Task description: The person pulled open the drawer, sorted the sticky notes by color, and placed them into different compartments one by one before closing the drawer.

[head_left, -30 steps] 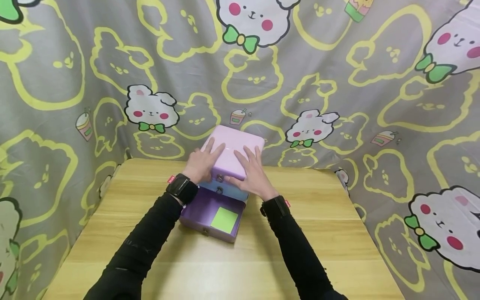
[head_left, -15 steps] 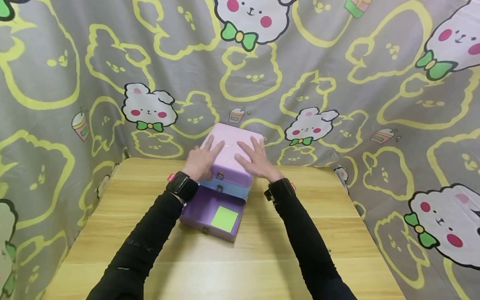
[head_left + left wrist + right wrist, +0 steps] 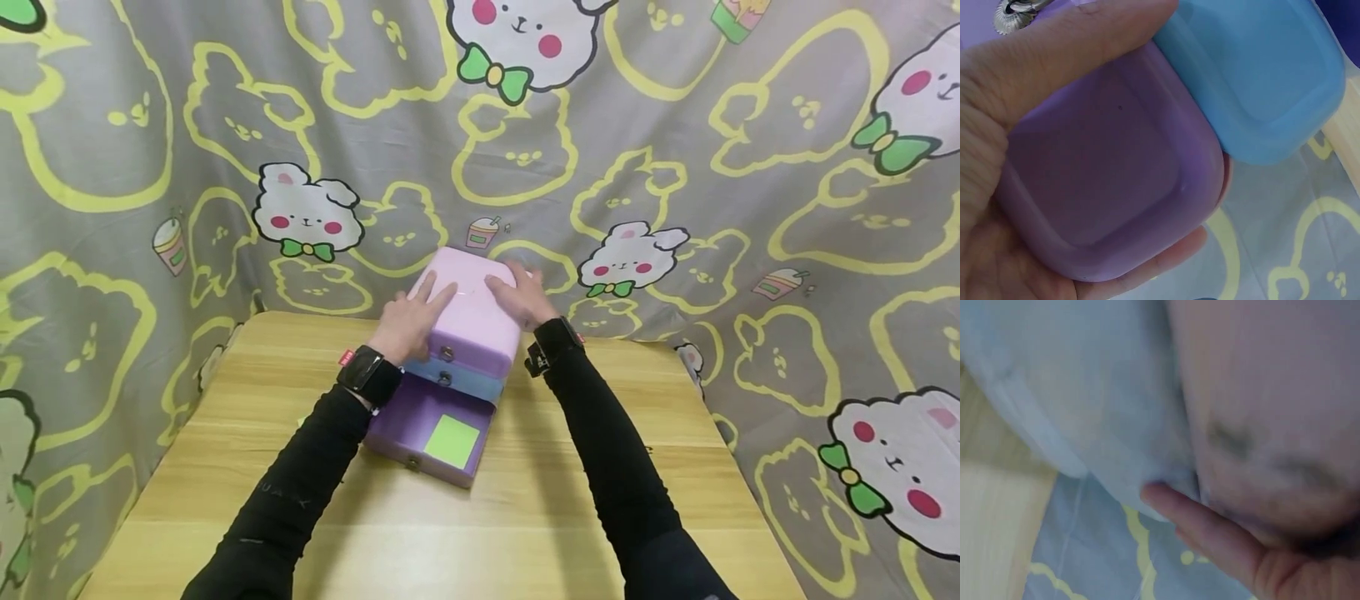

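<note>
A small tiered drawer box (image 3: 472,312) has a pink top tier, a blue middle tier (image 3: 468,382) and a purple bottom drawer (image 3: 378,442) pulled out toward the person. Inside that drawer lies a green sticky note (image 3: 452,442). My left hand (image 3: 408,325) grips the top tier's left side; in the left wrist view its thumb (image 3: 1079,53) crosses one side while fingers reach round the other. At the back right corner, my right hand (image 3: 525,296) holds the top tier, thumb on top and fingers over the edge. The right wrist view is blurred.
The box stands on a wooden table (image 3: 600,467) near its back edge. A patterned grey curtain (image 3: 525,225) hangs close behind and at both sides. A small yellowish scrap (image 3: 302,421) peeks out beside the left forearm.
My right hand has slid from the front right of the pink top back to its rear right corner. The left hand keeps its place, and the bottom drawer stays pulled out.
</note>
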{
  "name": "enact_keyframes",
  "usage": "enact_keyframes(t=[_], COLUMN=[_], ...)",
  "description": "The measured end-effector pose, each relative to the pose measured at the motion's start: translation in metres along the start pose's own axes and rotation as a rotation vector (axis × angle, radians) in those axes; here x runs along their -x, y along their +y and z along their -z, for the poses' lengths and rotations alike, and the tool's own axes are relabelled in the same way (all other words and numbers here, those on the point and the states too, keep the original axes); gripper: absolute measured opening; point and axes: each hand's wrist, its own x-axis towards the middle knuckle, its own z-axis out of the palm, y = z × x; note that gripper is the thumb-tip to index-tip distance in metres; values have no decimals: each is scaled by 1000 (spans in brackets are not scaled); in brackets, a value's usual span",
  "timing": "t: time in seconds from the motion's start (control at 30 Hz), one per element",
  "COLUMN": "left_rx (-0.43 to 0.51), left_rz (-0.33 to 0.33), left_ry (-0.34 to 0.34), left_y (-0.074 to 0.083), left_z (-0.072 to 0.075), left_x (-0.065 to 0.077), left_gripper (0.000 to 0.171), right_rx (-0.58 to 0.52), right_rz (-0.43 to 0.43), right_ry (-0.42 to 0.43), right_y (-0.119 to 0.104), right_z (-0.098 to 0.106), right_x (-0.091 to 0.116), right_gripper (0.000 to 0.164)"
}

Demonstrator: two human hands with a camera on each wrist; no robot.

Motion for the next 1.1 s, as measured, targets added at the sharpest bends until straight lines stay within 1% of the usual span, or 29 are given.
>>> enact_keyframes(t=[0.07, 0.13, 0.23, 0.3, 0.37, 0.47, 0.53, 0.63, 0.83, 0.93, 1.03, 1.1], left_rx=[29, 63, 133, 178, 222, 261, 285, 313, 341, 352, 347, 331], left_rz=[-5, -6, -19, -35, -56, -71, -70, -52, 33, 65, 90, 104], left_ry=[14, 30, 82, 129, 194, 277, 312, 343, 435, 444, 416, 381], left_y=[0, -2, -6, -9, -12, -17, -20, -24, -36, -44, -51, -57], left_z=[-2, -3, -6, -9, -13, -20, -27, -38, -51, -57, -65, -71], left_x=[0, 2, 7, 11, 16, 25, 31, 40, 59, 72, 89, 100], left_gripper=[128, 125, 119, 116, 113, 110, 108, 108, 109, 101, 84, 74], right_rx=[-9, 5, -9, -1, 8, 55, 80, 121, 154, 159, 170, 183], right_rz=[-24, -26, -34, -43, -51, -45, -42, -50, -58, -64, -71, -74], right_ry=[40, 78, 119, 147, 163, 169, 157, 136, 120, 114, 101, 96], right_y=[-1, -2, -3, -4, -5, -6, -6, -2, 0, -1, -1, -1], right_z=[-2, -5, -8, -9, -9, -8, -7, -7, -4, -3, -3, -2], right_x=[0, -1, -3, -5, -6, -8, -9, -11, -17, -17, -16, -16], right_gripper=[76, 75, 70, 64, 59, 55, 54, 54, 53, 53, 53, 53])
